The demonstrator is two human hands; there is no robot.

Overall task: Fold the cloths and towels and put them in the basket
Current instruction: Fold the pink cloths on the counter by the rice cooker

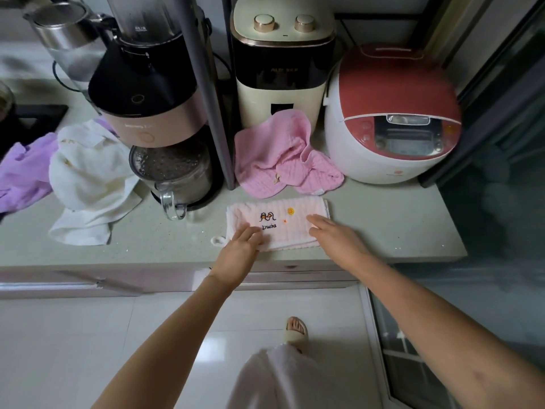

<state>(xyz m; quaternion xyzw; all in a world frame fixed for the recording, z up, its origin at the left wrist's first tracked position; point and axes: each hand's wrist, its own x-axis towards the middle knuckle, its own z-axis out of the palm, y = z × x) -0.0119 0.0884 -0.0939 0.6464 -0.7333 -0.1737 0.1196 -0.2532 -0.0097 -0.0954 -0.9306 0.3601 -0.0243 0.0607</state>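
A pale pink duck towel lies folded into a flat rectangle near the front edge of the counter. My left hand rests flat on its lower left part, fingers straight. My right hand lies flat on its right end. Behind it a pink cloth lies crumpled against the appliances. A white towel is heaped at the left, and a purple cloth lies at the far left edge. No basket is in view.
A blender with a glass jug, a cream appliance and a red-lidded rice cooker stand along the back. A kettle is at back left. A dark vertical post rises between blender and cream appliance.
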